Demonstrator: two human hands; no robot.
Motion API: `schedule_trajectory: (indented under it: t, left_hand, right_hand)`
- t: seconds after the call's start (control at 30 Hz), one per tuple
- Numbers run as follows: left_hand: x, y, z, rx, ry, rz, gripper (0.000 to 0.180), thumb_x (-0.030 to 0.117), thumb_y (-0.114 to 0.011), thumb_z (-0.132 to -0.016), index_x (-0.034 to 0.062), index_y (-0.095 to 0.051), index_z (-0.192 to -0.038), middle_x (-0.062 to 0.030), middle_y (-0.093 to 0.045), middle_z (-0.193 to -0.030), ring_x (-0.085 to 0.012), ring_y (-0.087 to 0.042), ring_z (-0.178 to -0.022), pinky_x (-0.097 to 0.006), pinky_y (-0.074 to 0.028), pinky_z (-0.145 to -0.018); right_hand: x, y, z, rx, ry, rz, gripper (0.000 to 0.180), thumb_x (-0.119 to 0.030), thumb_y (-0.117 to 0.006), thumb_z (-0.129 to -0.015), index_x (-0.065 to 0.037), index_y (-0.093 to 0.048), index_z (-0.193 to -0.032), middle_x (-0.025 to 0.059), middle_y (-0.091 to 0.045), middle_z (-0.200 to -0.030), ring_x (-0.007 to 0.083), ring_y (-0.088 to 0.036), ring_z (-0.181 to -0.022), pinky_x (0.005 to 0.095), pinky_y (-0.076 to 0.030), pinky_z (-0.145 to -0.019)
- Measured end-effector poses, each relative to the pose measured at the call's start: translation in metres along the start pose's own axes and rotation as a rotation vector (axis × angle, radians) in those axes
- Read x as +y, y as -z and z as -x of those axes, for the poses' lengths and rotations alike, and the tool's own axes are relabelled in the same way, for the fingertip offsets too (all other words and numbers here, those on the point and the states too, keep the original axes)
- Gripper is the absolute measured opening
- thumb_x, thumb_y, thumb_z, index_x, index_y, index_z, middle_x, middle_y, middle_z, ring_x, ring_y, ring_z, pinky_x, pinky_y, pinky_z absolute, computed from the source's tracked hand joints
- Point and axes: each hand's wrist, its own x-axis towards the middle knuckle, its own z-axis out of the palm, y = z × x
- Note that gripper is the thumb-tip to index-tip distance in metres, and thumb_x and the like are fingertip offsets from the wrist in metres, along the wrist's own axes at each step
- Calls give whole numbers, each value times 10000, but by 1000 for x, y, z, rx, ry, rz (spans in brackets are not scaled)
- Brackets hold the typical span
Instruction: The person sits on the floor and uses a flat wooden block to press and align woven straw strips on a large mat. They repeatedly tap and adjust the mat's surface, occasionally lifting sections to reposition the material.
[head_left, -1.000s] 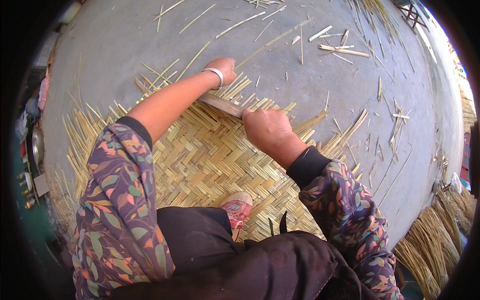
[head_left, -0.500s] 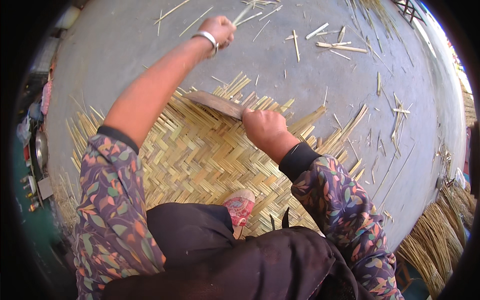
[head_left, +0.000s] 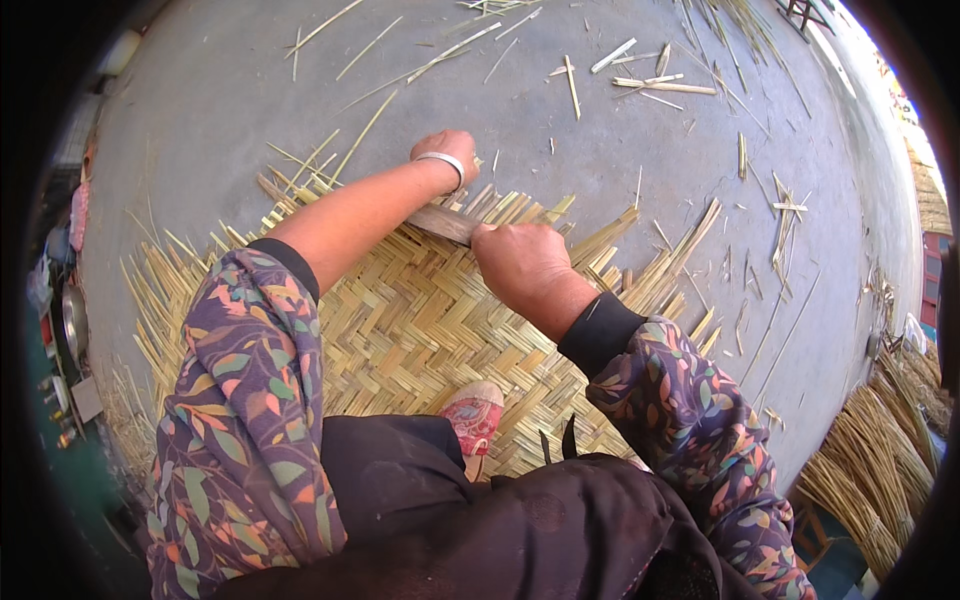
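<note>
A herringbone mat [head_left: 430, 320] woven from flat yellowish strips lies on the ground under my foot, its loose strip ends sticking out along the far edge. My right hand [head_left: 525, 262] is closed round the near end of a flat, brownish, blade-like tool [head_left: 445, 223], which lies across the strip ends; my left forearm covers part of it. At the mat's far edge, just beyond the tool, my left hand [head_left: 447, 158] is closed. A pale bit shows beside its fingers, but what it grips is hidden.
Cut strips [head_left: 665, 86] are scattered over the grey floor [head_left: 330, 110] beyond the mat and to the right. Bundles of long dry stalks [head_left: 860, 480] lie at the lower right. My patterned shoe [head_left: 473, 415] rests on the mat. Assorted household things line the left rim.
My left hand has come back from the scattered strips to the mat's far edge, and the pale strip it held is out of it. My right hand still grips the tool.
</note>
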Motion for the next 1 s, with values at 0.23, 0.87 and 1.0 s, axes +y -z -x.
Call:
schedule_trajectory:
  t: [0.23,0.87,1.0]
  left_hand:
    - [4,-15,-7,15,-62,-21,281,173,-607,-787,68,-722,-1021,-205,-685,-1070,-361,-649,-1038,-424,-521,-884]
    - [-40,-21,-19,-293,-53,910,349,372,-596,-934,29,-665,-938,-64,-653,-850,-153,-609,-775,-326,-503,-722]
    - [-37,-26,-8,-129,-68,900,336,365,-606,-922,38,-677,-904,-50,-652,-814,-138,-598,-740,-311,-495,-704]
  right_hand:
    - [-1,-2,3,25,-10,4,133,-96,-580,-833,-44,-682,-902,133,-723,-829,288,-724,-778,388,-571,-612]
    - [0,-26,-5,71,-45,-17,128,-112,-556,-858,-38,-631,-929,119,-713,-842,277,-721,-771,387,-567,-612]
    - [1,-33,-9,68,-62,-38,130,-111,-550,-864,-42,-633,-937,122,-715,-856,279,-721,-779,390,-569,-622]
